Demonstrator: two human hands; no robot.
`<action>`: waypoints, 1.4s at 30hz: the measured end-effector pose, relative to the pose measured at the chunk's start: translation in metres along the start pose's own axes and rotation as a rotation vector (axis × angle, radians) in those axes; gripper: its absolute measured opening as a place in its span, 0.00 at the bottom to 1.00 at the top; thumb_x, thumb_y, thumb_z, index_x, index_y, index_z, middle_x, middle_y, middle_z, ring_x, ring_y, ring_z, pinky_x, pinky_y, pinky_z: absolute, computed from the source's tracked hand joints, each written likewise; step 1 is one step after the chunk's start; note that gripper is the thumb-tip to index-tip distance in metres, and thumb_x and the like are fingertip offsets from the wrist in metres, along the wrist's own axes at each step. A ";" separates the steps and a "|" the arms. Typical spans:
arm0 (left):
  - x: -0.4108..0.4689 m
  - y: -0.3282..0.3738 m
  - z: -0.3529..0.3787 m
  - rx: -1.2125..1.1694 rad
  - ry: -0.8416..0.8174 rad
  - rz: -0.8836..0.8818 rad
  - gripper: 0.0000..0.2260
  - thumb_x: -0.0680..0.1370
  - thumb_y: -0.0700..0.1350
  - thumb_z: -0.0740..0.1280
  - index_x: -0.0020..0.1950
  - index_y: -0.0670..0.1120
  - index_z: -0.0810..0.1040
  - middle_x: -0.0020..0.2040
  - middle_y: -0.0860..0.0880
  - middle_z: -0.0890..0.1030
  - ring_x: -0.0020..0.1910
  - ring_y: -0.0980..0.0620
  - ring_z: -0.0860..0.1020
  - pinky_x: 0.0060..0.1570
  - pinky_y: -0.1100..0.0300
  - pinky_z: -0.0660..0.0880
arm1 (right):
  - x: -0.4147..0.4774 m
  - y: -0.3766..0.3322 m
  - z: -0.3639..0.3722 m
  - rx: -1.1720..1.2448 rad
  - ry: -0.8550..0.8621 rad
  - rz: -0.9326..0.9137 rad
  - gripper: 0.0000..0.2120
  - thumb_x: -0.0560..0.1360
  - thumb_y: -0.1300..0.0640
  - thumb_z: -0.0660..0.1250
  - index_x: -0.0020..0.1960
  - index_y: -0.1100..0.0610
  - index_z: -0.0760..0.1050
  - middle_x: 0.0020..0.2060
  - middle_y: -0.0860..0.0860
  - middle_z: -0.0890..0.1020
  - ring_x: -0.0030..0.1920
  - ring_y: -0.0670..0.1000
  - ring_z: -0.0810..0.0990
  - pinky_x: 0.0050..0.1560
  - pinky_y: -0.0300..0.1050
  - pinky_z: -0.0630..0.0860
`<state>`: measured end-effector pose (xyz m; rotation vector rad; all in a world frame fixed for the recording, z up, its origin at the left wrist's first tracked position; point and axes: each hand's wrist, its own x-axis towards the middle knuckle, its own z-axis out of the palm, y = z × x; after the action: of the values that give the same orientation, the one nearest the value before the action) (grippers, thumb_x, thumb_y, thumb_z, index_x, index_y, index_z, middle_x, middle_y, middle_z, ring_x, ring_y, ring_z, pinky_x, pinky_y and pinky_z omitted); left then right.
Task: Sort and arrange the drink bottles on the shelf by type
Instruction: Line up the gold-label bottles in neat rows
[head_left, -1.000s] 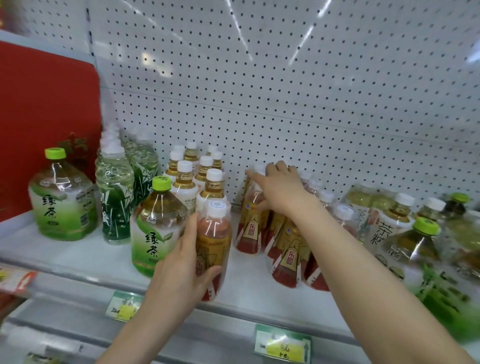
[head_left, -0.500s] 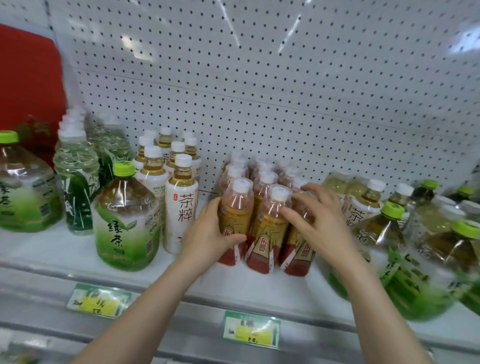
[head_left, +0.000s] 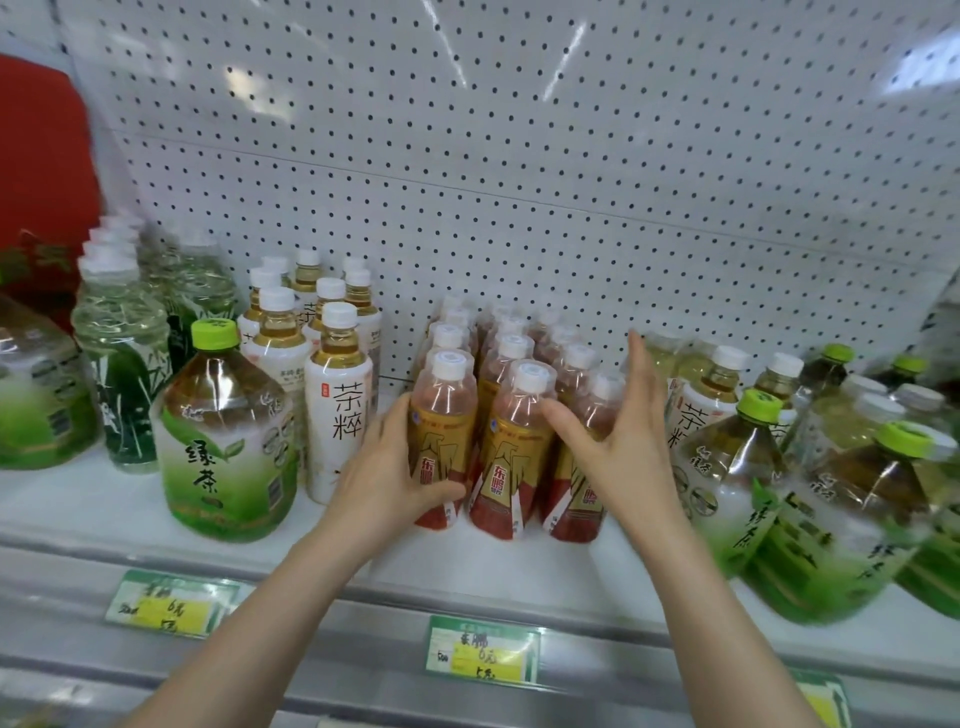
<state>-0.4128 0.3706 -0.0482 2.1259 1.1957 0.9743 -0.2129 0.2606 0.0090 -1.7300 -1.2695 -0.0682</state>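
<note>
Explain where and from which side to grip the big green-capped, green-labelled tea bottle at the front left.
Judging by shape, grip the large green-capped tea bottle at its narrow neck under the cap, from above and in front: its body looks too wide for one hand, and white-labelled bottles crowd behind.

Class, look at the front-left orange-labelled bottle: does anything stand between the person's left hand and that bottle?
Nothing visible does. The left hand already wraps the front-left orange-labelled bottle from its left side, fingers on its lower label. The white-labelled tea bottle stands just left of the hand, not between them.
</note>
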 end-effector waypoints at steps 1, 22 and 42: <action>-0.003 0.001 0.001 0.012 -0.015 0.004 0.53 0.61 0.60 0.79 0.77 0.57 0.51 0.73 0.53 0.68 0.70 0.50 0.69 0.66 0.45 0.70 | -0.003 0.004 0.003 0.060 0.027 0.061 0.49 0.70 0.33 0.70 0.79 0.41 0.43 0.80 0.46 0.51 0.78 0.48 0.54 0.73 0.55 0.57; -0.014 0.030 0.029 0.048 0.070 -0.100 0.59 0.64 0.63 0.76 0.78 0.49 0.38 0.76 0.45 0.59 0.70 0.44 0.68 0.64 0.52 0.69 | -0.006 0.005 0.024 0.149 0.043 0.137 0.52 0.65 0.39 0.76 0.79 0.46 0.49 0.75 0.50 0.65 0.72 0.51 0.67 0.69 0.52 0.66; -0.020 -0.045 -0.165 0.198 0.349 0.080 0.21 0.79 0.49 0.66 0.72 0.51 0.70 0.62 0.52 0.79 0.60 0.50 0.77 0.56 0.57 0.72 | 0.043 -0.164 0.126 -0.195 -0.339 -0.227 0.22 0.79 0.43 0.64 0.69 0.52 0.68 0.51 0.50 0.80 0.57 0.56 0.79 0.46 0.46 0.71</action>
<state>-0.5723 0.3881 0.0141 2.2308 1.4330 1.3553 -0.3756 0.3805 0.0693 -1.8061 -1.7562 -0.0321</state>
